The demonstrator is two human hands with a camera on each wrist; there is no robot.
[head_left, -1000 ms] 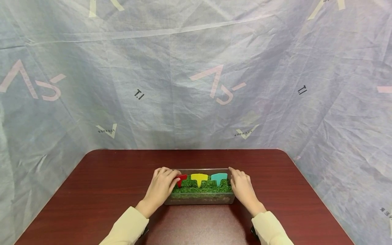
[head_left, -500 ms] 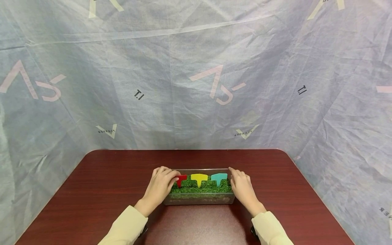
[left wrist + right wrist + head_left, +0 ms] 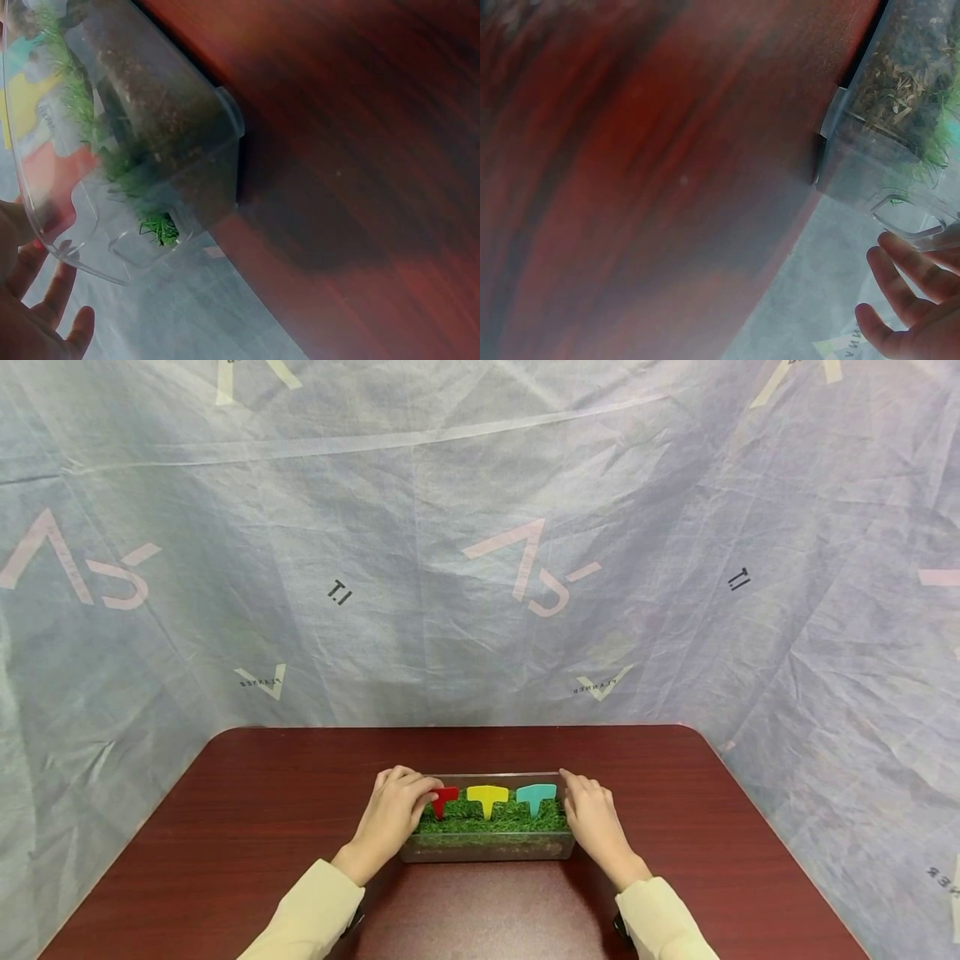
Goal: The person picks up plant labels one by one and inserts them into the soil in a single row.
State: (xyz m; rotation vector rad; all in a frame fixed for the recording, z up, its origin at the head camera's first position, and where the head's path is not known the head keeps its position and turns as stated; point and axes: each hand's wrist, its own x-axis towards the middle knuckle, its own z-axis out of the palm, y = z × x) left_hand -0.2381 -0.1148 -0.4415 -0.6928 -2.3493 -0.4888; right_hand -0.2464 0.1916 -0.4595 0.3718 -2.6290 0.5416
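A clear plastic box (image 3: 487, 848) with green artificial grass (image 3: 468, 827) over brown filling stands on the table. Three T-shaped plant labels stand upright in the grass: a red plant label (image 3: 444, 802) on the left, a yellow plant label (image 3: 487, 799) in the middle, a turquoise plant label (image 3: 536, 797) on the right. My left hand (image 3: 392, 810) is at the box's left end and pinches the red label's left edge between thumb and fingers; its other fingers spread loosely. My right hand (image 3: 595, 822) rests against the right end, its fingers (image 3: 896, 281) loosely extended below the cut-out handle.
The dark red wooden table (image 3: 300, 793) runs out on both sides of the box and in front of it. A grey printed cloth (image 3: 420, 610) hangs behind the table and along its sides. Both forearms wear cream sleeves (image 3: 315, 906).
My left hand shifts very slightly at the red plant label, which straightens a little. My right hand, the box and the other labels stay where they were.
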